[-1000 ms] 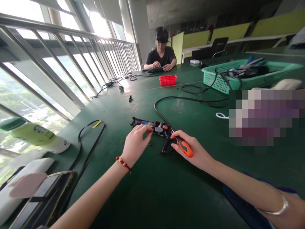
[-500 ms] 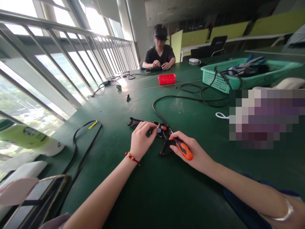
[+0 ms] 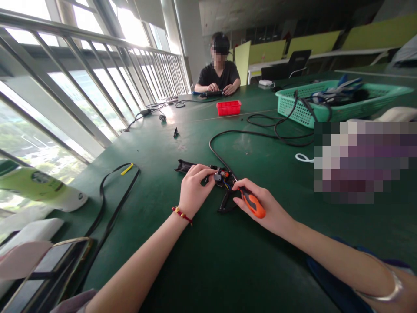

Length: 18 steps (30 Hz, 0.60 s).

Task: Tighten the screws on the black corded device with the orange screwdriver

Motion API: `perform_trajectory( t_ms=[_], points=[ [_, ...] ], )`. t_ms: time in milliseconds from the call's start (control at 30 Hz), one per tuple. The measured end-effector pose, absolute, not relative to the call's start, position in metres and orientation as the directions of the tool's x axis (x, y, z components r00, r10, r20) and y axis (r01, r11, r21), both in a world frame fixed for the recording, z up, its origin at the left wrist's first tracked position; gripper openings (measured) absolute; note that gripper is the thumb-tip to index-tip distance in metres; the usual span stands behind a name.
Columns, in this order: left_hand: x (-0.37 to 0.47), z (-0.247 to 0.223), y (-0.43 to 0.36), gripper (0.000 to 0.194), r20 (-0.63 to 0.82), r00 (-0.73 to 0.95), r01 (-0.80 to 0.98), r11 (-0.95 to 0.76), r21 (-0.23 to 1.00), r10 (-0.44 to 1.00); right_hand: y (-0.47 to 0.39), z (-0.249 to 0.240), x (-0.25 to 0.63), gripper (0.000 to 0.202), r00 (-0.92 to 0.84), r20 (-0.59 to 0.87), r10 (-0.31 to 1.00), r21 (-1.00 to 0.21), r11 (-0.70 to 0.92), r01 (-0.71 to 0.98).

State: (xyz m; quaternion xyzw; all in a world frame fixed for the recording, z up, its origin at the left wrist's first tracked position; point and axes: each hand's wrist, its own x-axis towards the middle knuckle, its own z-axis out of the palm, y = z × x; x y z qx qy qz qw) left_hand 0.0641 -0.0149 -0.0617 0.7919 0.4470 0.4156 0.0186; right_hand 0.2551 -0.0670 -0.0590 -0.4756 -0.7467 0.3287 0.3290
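An opened black corded device (image 3: 185, 167) lies on the green table, with coloured wires, an orange-red piece and a small grey block (image 3: 218, 177) exposed in its middle. Thumb and index finger of my left hand (image 3: 193, 189) are closed at the grey block's left side. My right hand (image 3: 272, 211) is wrapped round the orange and black handle of a screwdriver (image 3: 254, 205), whose shaft points up and left at the exposed inside of the device. The screwdriver's tip is too small to make out among the parts.
A black cable (image 3: 234, 131) curves from the device toward a green basket (image 3: 293, 108) of tools. Beyond stand a red tray (image 3: 228, 108) and a seated person (image 3: 219, 74) handling a dark object. A black strap (image 3: 122, 198), a phone (image 3: 48, 269) and a bottle (image 3: 48, 187) lie left.
Almost nothing differs. Both hands and the screwdriver appear shifted very slightly to the right, with their grips the same.
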Motion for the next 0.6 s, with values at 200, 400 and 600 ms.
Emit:
perform_trajectory(
  t_ms=[200,400,600],
  points=[
    [0.0631,-0.0625,-0.0133,0.010,0.646,0.185,0.718,-0.551,0.425,0.741,-0.0673,-0.0597,0.2552,0.017,-0.330,0.167,0.929,-0.809,0.321,0.493],
    [0.0637,-0.0594,-0.0148,0.010,0.659,0.230,0.698,-0.593,0.401,0.716,-0.0669,-0.0610,0.2556,0.016,-0.335,0.178,0.925,-0.810,0.331,0.485],
    [0.0655,-0.0604,-0.0161,0.010,0.675,0.260,0.744,-0.589,0.316,0.691,-0.0663,-0.0613,0.2560,0.017,-0.335,0.183,0.924,-0.813,0.334,0.476]
  ],
)
